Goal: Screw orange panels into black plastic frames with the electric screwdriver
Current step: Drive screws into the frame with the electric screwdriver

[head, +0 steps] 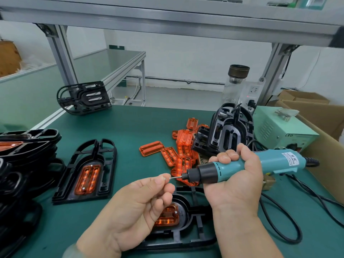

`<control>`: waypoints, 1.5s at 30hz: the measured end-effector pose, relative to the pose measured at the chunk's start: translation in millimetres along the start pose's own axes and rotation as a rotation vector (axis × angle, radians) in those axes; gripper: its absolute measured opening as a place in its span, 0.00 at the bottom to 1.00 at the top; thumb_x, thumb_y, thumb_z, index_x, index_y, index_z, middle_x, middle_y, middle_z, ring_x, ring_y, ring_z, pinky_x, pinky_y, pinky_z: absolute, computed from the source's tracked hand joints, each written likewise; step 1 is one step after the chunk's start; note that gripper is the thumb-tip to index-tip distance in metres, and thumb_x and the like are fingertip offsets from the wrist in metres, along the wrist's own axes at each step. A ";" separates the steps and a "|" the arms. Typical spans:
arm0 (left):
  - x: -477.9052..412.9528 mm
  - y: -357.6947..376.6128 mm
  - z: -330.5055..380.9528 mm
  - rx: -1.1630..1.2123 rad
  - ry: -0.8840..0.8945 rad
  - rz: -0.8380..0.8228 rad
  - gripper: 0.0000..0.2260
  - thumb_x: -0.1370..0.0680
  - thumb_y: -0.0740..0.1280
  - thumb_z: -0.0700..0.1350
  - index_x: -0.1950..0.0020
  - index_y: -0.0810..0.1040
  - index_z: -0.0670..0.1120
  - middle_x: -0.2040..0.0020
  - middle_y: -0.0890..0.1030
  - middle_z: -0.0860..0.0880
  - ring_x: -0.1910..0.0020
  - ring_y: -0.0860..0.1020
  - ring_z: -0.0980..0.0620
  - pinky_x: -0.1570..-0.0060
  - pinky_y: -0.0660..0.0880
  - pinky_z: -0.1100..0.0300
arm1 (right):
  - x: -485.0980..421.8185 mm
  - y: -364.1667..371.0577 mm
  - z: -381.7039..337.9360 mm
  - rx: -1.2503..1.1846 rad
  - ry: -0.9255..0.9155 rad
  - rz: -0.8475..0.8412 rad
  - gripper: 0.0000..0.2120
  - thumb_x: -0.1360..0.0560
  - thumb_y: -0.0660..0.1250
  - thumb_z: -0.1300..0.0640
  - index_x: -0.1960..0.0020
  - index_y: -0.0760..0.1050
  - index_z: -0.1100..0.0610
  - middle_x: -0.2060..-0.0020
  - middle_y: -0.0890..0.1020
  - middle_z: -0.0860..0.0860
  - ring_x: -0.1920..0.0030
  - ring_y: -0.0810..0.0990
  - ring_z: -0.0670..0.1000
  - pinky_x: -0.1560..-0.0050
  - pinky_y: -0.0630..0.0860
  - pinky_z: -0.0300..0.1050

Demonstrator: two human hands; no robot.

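**Current state.** The right hand (236,181) grips the barrel of the electric screwdriver (242,167) and holds it level above the counter (130,127), with the bit (176,177) pointing left. The left hand (141,200) pinches a small screw (164,178) between thumb and fingertips at the tip of the bit. The black frame (197,237) lies directly beneath both hands at the near edge, with an orange panel (167,215) seated in its centre. One screw head shows at the panel's right corner. The left hand hides the rest of the panel.

**Likely faults.**
- If the screw sits crooked on the bit, it may drop on release and fall through the frame's openings.
- If the trigger is pressed while fingers are at the bit, they may be nipped.
- If the bit enters tilted, the screw may run skew and crack the panel.
- The cord (290,220), looped at the near right, may drag on the tool and pull it off line.
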State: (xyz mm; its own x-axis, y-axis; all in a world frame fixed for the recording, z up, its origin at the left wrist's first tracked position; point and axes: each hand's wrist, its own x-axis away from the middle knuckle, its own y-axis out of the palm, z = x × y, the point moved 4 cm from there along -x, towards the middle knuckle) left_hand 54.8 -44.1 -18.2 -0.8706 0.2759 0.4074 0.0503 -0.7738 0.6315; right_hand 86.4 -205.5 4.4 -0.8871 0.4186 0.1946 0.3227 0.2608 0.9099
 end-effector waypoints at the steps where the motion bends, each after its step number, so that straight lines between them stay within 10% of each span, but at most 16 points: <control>1: 0.3 0.4 -0.2 0.001 -0.003 -0.004 0.05 0.34 0.69 0.40 0.65 0.85 0.41 0.67 0.79 0.43 0.74 0.77 0.54 0.78 0.74 0.69 | -0.2 0.0 0.1 0.000 -0.001 -0.001 0.06 0.23 0.64 0.58 0.58 0.70 0.52 0.73 0.71 0.44 0.76 0.69 0.44 0.70 0.72 0.36; 34: -4.4 -4.5 3.6 -0.438 0.350 0.063 0.11 0.36 0.70 0.48 0.64 0.83 0.40 0.70 0.80 0.44 0.75 0.74 0.55 0.77 0.71 0.67 | 4.8 3.6 4.3 0.060 -0.081 -0.082 0.06 0.24 0.66 0.58 0.56 0.69 0.51 0.73 0.71 0.44 0.76 0.69 0.44 0.69 0.72 0.36; 45: -3.1 -5.4 6.6 -0.566 0.426 0.104 0.14 0.37 0.69 0.54 0.70 0.79 0.43 0.77 0.66 0.47 0.79 0.58 0.55 0.80 0.58 0.68 | 8.2 4.0 6.1 0.059 -0.091 -0.103 0.05 0.24 0.65 0.58 0.56 0.71 0.50 0.73 0.71 0.44 0.76 0.69 0.44 0.70 0.72 0.36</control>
State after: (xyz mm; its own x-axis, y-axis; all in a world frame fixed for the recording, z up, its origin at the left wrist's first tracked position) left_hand 60.4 -37.0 -18.5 -0.9963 0.0274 0.0814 -0.0178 -0.9930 0.1168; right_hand 82.5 -195.7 7.4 -0.8838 0.4632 0.0655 0.2529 0.3554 0.8998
